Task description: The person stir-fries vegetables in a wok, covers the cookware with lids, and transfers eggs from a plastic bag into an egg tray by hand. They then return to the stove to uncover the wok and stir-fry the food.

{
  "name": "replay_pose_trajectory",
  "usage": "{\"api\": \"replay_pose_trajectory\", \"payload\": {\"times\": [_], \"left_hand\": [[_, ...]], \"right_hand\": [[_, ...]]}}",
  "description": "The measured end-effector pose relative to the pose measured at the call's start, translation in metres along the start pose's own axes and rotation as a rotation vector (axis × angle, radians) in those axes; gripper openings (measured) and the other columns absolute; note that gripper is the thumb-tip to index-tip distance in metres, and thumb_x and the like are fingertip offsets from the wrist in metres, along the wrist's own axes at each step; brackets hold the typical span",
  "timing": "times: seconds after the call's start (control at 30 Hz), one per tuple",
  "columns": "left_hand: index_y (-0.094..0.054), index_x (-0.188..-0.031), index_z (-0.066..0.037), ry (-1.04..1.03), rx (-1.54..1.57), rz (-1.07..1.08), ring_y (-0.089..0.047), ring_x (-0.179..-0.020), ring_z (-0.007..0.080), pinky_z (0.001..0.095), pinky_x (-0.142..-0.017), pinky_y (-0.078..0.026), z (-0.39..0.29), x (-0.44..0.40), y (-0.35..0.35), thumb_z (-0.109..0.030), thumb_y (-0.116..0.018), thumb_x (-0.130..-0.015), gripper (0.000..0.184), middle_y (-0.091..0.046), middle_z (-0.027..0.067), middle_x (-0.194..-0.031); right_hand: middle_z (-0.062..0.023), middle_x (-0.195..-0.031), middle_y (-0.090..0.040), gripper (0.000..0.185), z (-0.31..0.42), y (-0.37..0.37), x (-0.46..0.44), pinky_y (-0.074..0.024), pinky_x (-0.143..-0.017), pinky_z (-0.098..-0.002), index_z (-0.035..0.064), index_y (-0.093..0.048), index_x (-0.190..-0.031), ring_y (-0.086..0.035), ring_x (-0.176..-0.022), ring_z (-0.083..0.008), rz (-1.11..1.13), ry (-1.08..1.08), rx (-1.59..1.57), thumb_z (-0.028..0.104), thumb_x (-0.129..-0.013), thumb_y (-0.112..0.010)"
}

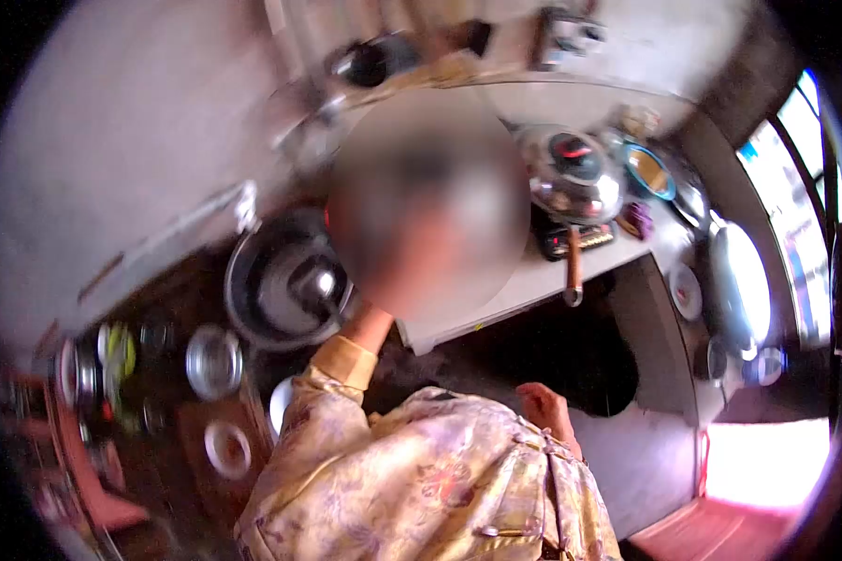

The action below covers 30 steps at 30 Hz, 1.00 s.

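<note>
My left hand reaches forward over the white counter, inside a round blurred patch that hides its fingers and whatever it touches. Right of that patch, a lidded metal pan with a brown handle stands on a black stove. Low beside my body, in front of the counter's dark opening, is my right hand; its fingers look curled, and nothing shows in them. A large dark basin with a shiny metal thing inside stands to the left of my left forearm.
Metal bowls and a white ring-shaped dish are at the lower left, near a red rack. A blue-rimmed bowl, a purple item and a large shiny tray are at the right.
</note>
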<state>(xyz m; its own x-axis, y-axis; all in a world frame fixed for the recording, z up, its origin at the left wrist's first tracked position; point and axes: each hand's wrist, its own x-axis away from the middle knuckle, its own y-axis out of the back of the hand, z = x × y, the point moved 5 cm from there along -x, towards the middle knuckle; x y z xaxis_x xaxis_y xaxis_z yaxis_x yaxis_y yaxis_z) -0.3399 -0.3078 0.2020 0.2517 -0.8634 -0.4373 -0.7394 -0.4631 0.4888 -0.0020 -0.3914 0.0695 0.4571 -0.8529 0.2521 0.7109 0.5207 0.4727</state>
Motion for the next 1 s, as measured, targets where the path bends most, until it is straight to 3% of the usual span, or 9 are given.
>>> {"api": "replay_pose_trajectory", "payload": {"times": [0.03, 0.1, 0.23, 0.3, 0.5, 0.6, 0.7, 0.8, 1.0], "left_hand": [[-0.058, -0.109, -0.003, 0.021, 0.101, 0.017, -0.060, -0.081, 0.0192, 0.0312, -0.073, -0.050, 0.004, 0.023, -0.016, -0.017, -0.057, -0.090, 0.024, -0.060, 0.0118, -0.101], [-0.061, -0.105, -0.003, 0.150, 0.378, 0.087, -0.060, -0.077, 0.0144, 0.0288, -0.069, -0.050, 0.001, 0.072, -0.051, -0.022, -0.053, -0.094, 0.023, -0.063, 0.0068, -0.093], [-0.057, -0.111, -0.011, 0.598, 1.138, 0.467, -0.058, -0.083, 0.0095, 0.0262, -0.075, -0.048, -0.060, 0.153, -0.113, -0.037, -0.047, -0.097, 0.031, -0.063, -0.0001, -0.098], [-0.058, -0.108, -0.015, 0.804, 1.630, 0.242, -0.057, -0.093, 0.0087, 0.0276, -0.079, -0.046, -0.075, 0.193, -0.141, -0.038, -0.050, -0.094, 0.029, -0.061, -0.0018, -0.103], [-0.053, -0.083, -0.015, 0.890, 1.375, -0.180, -0.046, -0.076, 0.0085, 0.0289, -0.069, -0.040, -0.121, 0.265, -0.108, -0.020, -0.048, -0.092, 0.011, -0.052, -0.0026, -0.083], [-0.051, -0.083, -0.012, 0.481, 0.650, -0.191, -0.045, -0.075, 0.0094, 0.0282, -0.064, -0.038, -0.124, 0.318, -0.097, -0.010, -0.048, -0.092, 0.010, -0.052, -0.0005, -0.082], [-0.051, -0.086, -0.010, 0.495, 0.704, -0.199, -0.046, -0.078, 0.0108, 0.0281, -0.064, -0.040, -0.139, 0.356, -0.089, -0.003, -0.049, -0.091, 0.009, -0.051, 0.0016, -0.081], [-0.056, -0.099, -0.008, 0.509, 0.661, -0.185, -0.051, -0.093, 0.0176, 0.0345, -0.085, -0.044, -0.165, 0.379, -0.077, -0.013, -0.050, -0.094, 0.009, -0.053, 0.0066, -0.099], [-0.051, -0.121, 0.000, 0.379, 0.238, -0.132, -0.049, -0.110, 0.0238, 0.0371, -0.094, -0.041, -0.196, 0.427, -0.061, -0.023, -0.054, -0.094, 0.036, -0.047, 0.0173, -0.121]], "right_hand": [[-0.0150, -0.087, -0.065, 0.020, -0.006, 0.001, -0.003, -0.0496, -0.062, -0.0304, 0.0023, -0.063, -0.103, -0.061, -0.071, -0.0218, -0.027, 0.012, -0.043, 0.002, -0.084, -0.056], [-0.0150, -0.097, -0.063, 0.024, 0.064, 0.023, -0.004, -0.0495, -0.073, -0.0354, 0.0027, -0.062, -0.106, -0.060, -0.084, -0.0285, -0.295, 0.520, 0.227, 0.001, -0.083, -0.056], [-0.0175, -0.111, -0.057, 0.033, 0.135, 0.022, -0.004, -0.0419, -0.090, -0.0456, 0.0018, -0.058, -0.113, -0.052, -0.103, -0.0362, -0.210, 0.862, 0.360, 0.007, -0.081, -0.057], [-0.0170, -0.109, -0.057, 0.035, 0.147, 0.008, -0.002, -0.0398, -0.093, -0.0466, 0.0030, -0.057, -0.116, -0.052, -0.102, -0.0363, -0.117, 0.949, 0.352, 0.015, -0.083, -0.055], [-0.0151, -0.096, -0.061, 0.034, 0.125, -0.035, 0.028, -0.0419, -0.082, -0.0428, 0.0035, -0.059, -0.097, -0.056, -0.089, -0.0340, 0.136, 1.050, 0.169, 0.030, -0.094, -0.038], [-0.0158, -0.080, -0.058, 0.037, 0.112, -0.061, 0.051, -0.0446, -0.067, -0.0419, 0.0018, -0.057, -0.081, -0.056, -0.075, -0.0357, 0.331, 1.028, 0.052, 0.030, -0.095, -0.037], [-0.0163, -0.077, -0.059, 0.039, 0.108, -0.080, 0.077, -0.0454, -0.062, -0.0428, 0.0011, -0.058, -0.079, -0.056, -0.070, -0.0365, 0.466, 1.054, -0.053, 0.030, -0.094, -0.036], [-0.0174, -0.069, -0.058, 0.044, 0.107, -0.095, 0.098, -0.0456, -0.058, -0.0429, 0.0005, -0.058, -0.077, -0.057, -0.063, -0.0366, 0.555, 0.995, -0.060, 0.030, -0.097, -0.032], [-0.0170, -0.063, -0.055, 0.045, 0.099, -0.125, 0.132, -0.0441, -0.054, -0.0380, -0.0003, -0.057, -0.074, -0.056, -0.057, -0.0317, 0.793, 0.880, 0.037, 0.031, -0.098, -0.035]]}}
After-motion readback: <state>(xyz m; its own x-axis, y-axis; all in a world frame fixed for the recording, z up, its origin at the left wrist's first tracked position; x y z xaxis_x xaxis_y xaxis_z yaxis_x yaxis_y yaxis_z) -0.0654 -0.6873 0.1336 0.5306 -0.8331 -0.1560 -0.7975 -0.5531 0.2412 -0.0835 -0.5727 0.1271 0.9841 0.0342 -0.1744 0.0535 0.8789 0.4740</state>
